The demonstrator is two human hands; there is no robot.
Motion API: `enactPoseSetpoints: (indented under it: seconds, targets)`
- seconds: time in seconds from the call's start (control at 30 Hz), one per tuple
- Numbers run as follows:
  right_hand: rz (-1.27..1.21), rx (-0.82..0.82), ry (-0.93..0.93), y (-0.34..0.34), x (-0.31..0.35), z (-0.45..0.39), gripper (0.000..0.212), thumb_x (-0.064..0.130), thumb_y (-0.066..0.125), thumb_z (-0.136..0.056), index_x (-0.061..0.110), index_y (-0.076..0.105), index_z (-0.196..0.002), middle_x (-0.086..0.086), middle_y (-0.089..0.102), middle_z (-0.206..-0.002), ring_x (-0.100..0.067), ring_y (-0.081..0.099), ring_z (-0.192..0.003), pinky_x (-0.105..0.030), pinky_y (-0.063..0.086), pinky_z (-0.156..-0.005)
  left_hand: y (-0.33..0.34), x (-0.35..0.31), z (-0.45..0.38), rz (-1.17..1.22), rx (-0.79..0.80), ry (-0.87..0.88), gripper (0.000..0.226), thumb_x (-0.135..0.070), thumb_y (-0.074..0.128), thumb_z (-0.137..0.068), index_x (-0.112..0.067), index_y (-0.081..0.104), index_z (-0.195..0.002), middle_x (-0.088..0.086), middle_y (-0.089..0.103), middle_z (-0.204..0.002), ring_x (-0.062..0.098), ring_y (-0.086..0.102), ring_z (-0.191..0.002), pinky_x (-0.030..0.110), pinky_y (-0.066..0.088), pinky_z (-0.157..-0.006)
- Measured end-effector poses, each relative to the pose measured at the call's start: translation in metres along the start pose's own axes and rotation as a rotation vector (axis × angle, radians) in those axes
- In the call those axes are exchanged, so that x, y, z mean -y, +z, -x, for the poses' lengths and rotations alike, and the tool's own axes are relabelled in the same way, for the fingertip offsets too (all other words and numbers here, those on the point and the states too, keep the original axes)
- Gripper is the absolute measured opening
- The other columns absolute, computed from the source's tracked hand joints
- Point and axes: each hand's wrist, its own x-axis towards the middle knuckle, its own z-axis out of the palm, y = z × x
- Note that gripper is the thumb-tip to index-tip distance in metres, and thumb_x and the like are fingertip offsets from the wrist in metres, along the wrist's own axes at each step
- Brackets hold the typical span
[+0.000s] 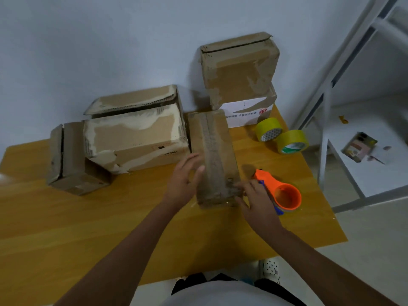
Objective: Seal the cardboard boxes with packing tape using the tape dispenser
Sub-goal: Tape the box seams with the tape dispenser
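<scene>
A narrow cardboard box (215, 155) lies lengthwise in the middle of the wooden table (88, 217), with a strip of tape running down its top. My left hand (185, 177) is open, its straight fingers against the box's left side. The fingers of my right hand (254, 195) lie flat on the taped near-right corner of the box. Just right of that hand, the orange tape dispenser (284, 195) with blue parts lies on the table, partly hidden by my hand.
A large worn box (136, 133) and a small box (70, 160) stand to the left. A brown box (238, 69) sits on a white box (247, 111) at the back. Two yellow tape rolls (282, 138) lie at the right. A white metal rack (331, 89) stands beside the table.
</scene>
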Motion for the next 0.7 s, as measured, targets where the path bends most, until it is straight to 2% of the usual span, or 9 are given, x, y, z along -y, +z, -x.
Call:
enactPoseSetpoints:
  seconds: [0.07, 0.13, 0.2, 0.27, 0.33, 0.4, 0.53, 0.6, 0.7]
  targets:
    - [0.039, 0.106, -0.091, 0.004, 0.011, -0.004, 0.02, 0.018, 0.061, -0.093, 0.015, 0.061, -0.112, -0.002, 0.055, -0.107, -0.018, 0.052, -0.101, -0.029, 0.043, -0.084, -0.015, 0.011, 0.017, 0.262, -0.106, -0.332, 0.035, -0.043, 0.045, -0.102, -0.027, 0.058, -0.131, -0.013, 0.057, -0.127, 0.009, 0.051, -0.124, 0.016, 0.041, -0.093]
    - [0.103, 0.213, -0.175, 0.01, 0.021, -0.012, 0.014, 0.023, 0.058, -0.094, 0.017, 0.058, -0.107, 0.002, 0.054, -0.104, -0.014, 0.051, -0.1, -0.026, 0.042, -0.082, -0.016, 0.019, 0.037, 0.566, -0.117, -0.678, 0.03, -0.04, 0.047, -0.103, -0.025, 0.06, -0.126, -0.009, 0.061, -0.121, 0.017, 0.056, -0.121, 0.032, 0.046, -0.099]
    - [0.167, 0.255, -0.217, 0.017, 0.029, -0.022, 0.013, 0.029, 0.057, -0.094, 0.021, 0.054, -0.103, 0.007, 0.051, -0.101, -0.01, 0.049, -0.097, -0.023, 0.039, -0.079, -0.007, 0.023, 0.055, 0.798, -0.107, -0.89, 0.037, -0.035, 0.046, -0.104, -0.011, 0.057, -0.129, 0.003, 0.059, -0.129, 0.022, 0.055, -0.123, 0.041, 0.042, -0.109]
    - [0.216, 0.276, -0.216, 0.022, 0.033, -0.03, 0.015, 0.034, 0.059, -0.093, 0.024, 0.05, -0.1, 0.011, 0.047, -0.098, -0.007, 0.047, -0.093, -0.021, 0.037, -0.078, 0.004, 0.018, 0.067, 1.012, -0.093, -1.003, 0.044, -0.035, 0.043, -0.104, -0.001, 0.054, -0.131, 0.008, 0.059, -0.129, 0.025, 0.055, -0.125, 0.042, 0.039, -0.112]
    - [0.263, 0.294, -0.218, 0.026, 0.034, -0.036, 0.018, 0.036, 0.06, -0.092, 0.025, 0.047, -0.096, 0.011, 0.046, -0.095, -0.008, 0.048, -0.092, -0.023, 0.039, -0.078, 0.011, 0.011, 0.074, 1.164, -0.053, -1.03, 0.046, -0.041, 0.04, -0.104, -0.004, 0.055, -0.126, 0.005, 0.063, -0.12, 0.023, 0.057, -0.121, 0.04, 0.039, -0.113]
    - [0.298, 0.3, -0.213, 0.03, 0.034, -0.039, 0.021, 0.039, 0.06, -0.091, 0.027, 0.043, -0.092, 0.011, 0.049, -0.094, -0.009, 0.049, -0.091, -0.025, 0.042, -0.077, 0.014, 0.008, 0.078, 1.215, -0.033, -0.984, 0.04, -0.042, 0.041, -0.103, -0.008, 0.06, -0.115, 0.001, 0.066, -0.114, 0.018, 0.061, -0.112, 0.037, 0.042, -0.109]
    - [0.391, 0.262, -0.237, 0.038, 0.033, -0.042, 0.029, 0.047, 0.06, -0.088, 0.028, 0.038, -0.088, 0.012, 0.047, -0.087, -0.009, 0.049, -0.083, -0.026, 0.041, -0.07, 0.015, 0.01, 0.083, 1.095, -0.067, -0.828, 0.018, -0.025, 0.055, -0.1, -0.013, 0.067, -0.094, 0.005, 0.062, -0.098, 0.021, 0.058, -0.099, 0.037, 0.046, -0.096]
    - [0.432, 0.229, -0.248, 0.041, 0.032, -0.042, 0.031, 0.05, 0.06, -0.087, 0.028, 0.038, -0.087, 0.013, 0.046, -0.085, -0.007, 0.047, -0.078, -0.024, 0.038, -0.065, 0.018, 0.011, 0.086, 1.036, -0.114, -0.784, 0.015, -0.021, 0.059, -0.098, -0.016, 0.067, -0.086, 0.001, 0.065, -0.088, 0.019, 0.06, -0.092, 0.034, 0.05, -0.089]
    - [0.475, 0.211, -0.287, 0.044, 0.029, -0.041, 0.031, 0.052, 0.057, -0.088, 0.028, 0.037, -0.088, 0.011, 0.049, -0.087, -0.008, 0.05, -0.079, -0.024, 0.043, -0.065, 0.024, 0.01, 0.09, 0.973, -0.2, -0.745, 0.019, -0.023, 0.062, -0.097, -0.021, 0.069, -0.08, -0.004, 0.069, -0.082, 0.015, 0.063, -0.086, 0.034, 0.055, -0.084]
